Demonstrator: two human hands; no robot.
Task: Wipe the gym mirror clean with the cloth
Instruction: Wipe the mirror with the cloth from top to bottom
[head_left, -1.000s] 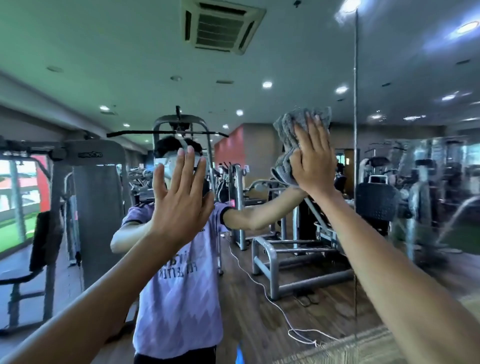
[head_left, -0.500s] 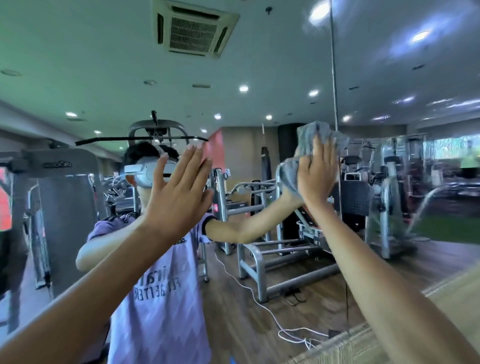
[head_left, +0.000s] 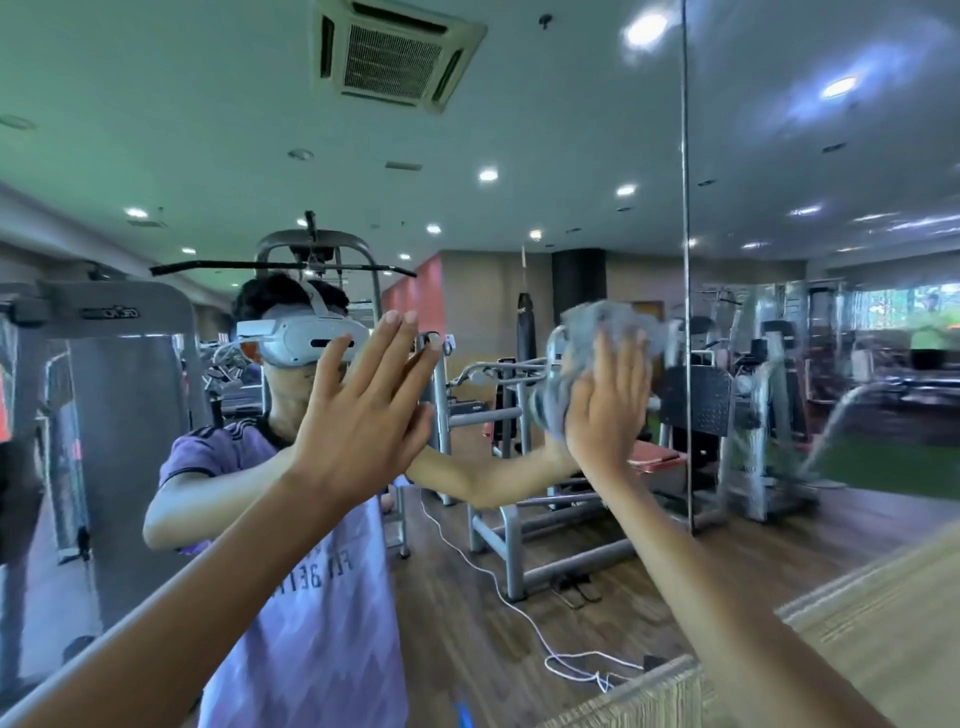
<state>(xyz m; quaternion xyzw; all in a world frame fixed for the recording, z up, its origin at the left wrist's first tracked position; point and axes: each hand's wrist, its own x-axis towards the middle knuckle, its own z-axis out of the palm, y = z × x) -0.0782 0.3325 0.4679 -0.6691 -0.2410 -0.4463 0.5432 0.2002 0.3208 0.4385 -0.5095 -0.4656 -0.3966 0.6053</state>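
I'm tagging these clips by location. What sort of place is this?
Most likely a gym, seen in a wall mirror: a lat pulldown machine, a hanging punching bag and steel weight machines are reflected.

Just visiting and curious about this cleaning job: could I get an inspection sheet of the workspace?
Surface: mirror, upright; vertical seam right of centre; the panel beyond it looks streaky.
Job's things: grey cloth bunched against the glass.
Clutter: nothing seen.
Hands: right hand presses the cloth, fingers straight; left hand open, raised at the glass, contact unclear.
Cables: white cable reflected on the floor.
Surroundings: weight machines and ceiling vent, seen in reflection.
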